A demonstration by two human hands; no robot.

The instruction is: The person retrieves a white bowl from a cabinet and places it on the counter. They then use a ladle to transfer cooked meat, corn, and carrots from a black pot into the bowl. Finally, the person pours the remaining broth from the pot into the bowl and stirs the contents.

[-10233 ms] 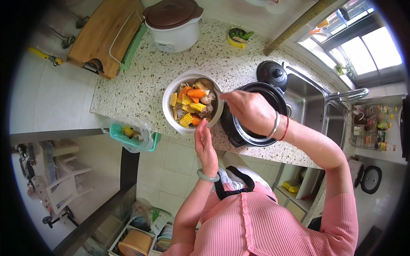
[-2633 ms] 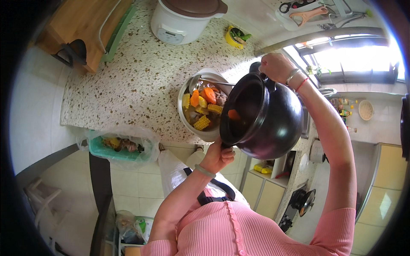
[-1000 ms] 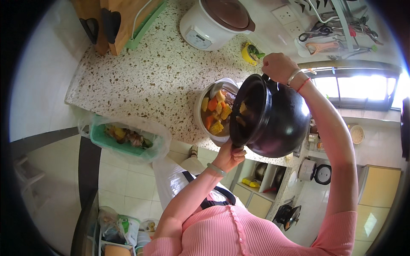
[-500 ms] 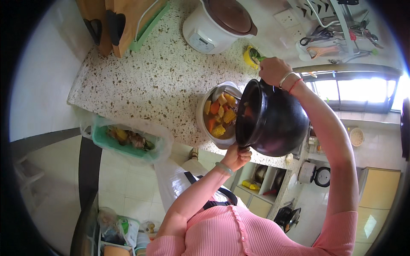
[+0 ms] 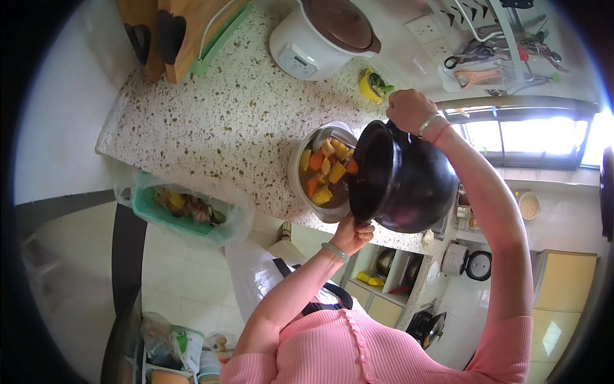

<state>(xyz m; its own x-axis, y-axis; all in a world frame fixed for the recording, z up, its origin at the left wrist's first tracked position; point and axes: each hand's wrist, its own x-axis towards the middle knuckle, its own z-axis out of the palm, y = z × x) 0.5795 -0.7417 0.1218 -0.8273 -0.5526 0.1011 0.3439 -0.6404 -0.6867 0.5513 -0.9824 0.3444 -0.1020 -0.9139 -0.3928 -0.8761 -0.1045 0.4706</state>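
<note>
With both hands I hold a dark, glossy pot (image 5: 422, 182) tipped on its side, its mouth facing left. My left hand (image 5: 353, 235) is closed at the near side of its rim, and my right hand (image 5: 410, 110) grips its far side; the handles are mostly hidden by my fingers. The pot's lip overhangs the right edge of a white serving bowl (image 5: 295, 171) on the counter. Broth, corn pieces (image 5: 322, 195), carrot chunks (image 5: 316, 160) and pale chunks fill much of the bowl. No food shows in the visible part of the pot's inside.
A speckled counter (image 5: 211, 121) carries a white electric cooker (image 5: 300, 54) and a small yellow cup (image 5: 369, 89) behind the bowl. At the counter's front edge hangs a green scrap bin (image 5: 142, 201) lined with plastic. Cutting boards (image 5: 192, 32) stand far left; utensils (image 5: 486, 54) hang far right.
A carrot chunk that was inside the pot's mouth now lies at the bowl's right side. The pot has tipped slightly further, and both hands keep their hold.
</note>
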